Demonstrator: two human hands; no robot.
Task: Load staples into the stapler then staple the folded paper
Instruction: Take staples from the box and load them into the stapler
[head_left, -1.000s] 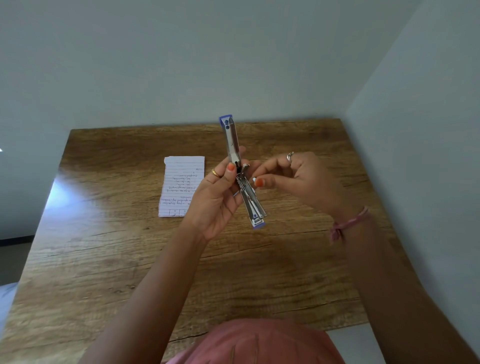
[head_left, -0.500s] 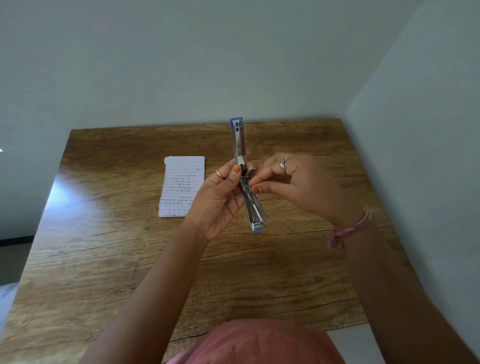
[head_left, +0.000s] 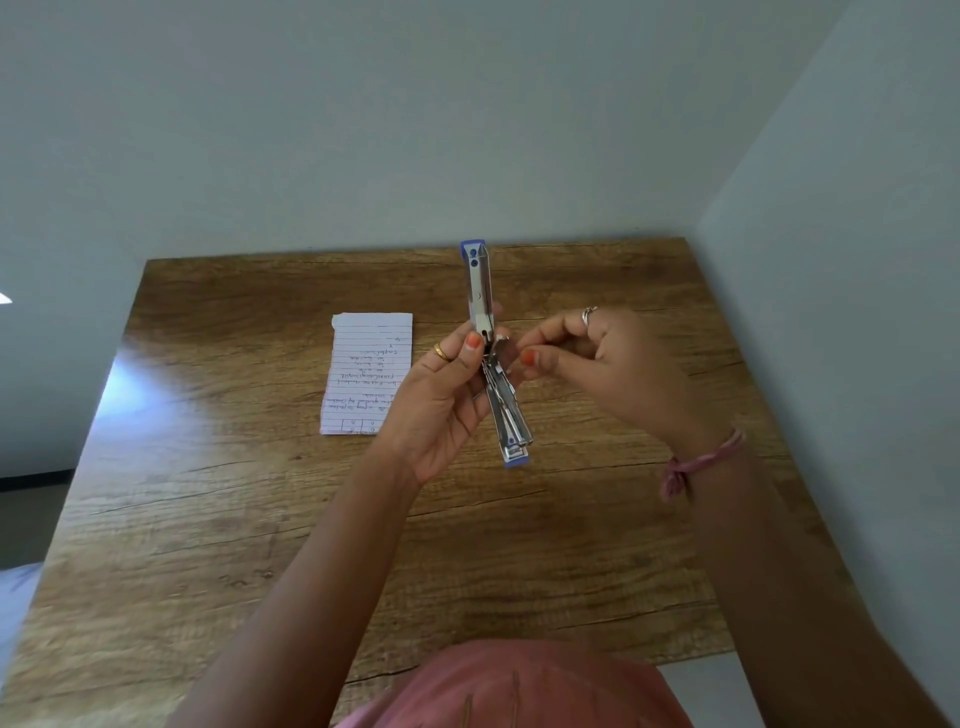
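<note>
A small metal stapler (head_left: 482, 291) with blue trim is swung fully open above the table, its top arm pointing away from me and its magazine pointing toward me. My left hand (head_left: 441, 400) grips it at the hinge, thumb on top. My right hand (head_left: 597, 364) is just right of the hinge, thumb and forefinger pinched together at the magazine's rear end; whether staples are between them is too small to tell. The folded lined paper (head_left: 366, 371) with handwriting lies flat on the table, left of my left hand.
The wooden table (head_left: 208, 519) stands in a corner, with a wall behind and another wall along its right side. A pink garment shows at the bottom edge of the view.
The stapler's top arm has swung from a leftward tilt to nearly straight away from me. My right hand's pinched fingers have stayed at the hinge, shifting slightly.
</note>
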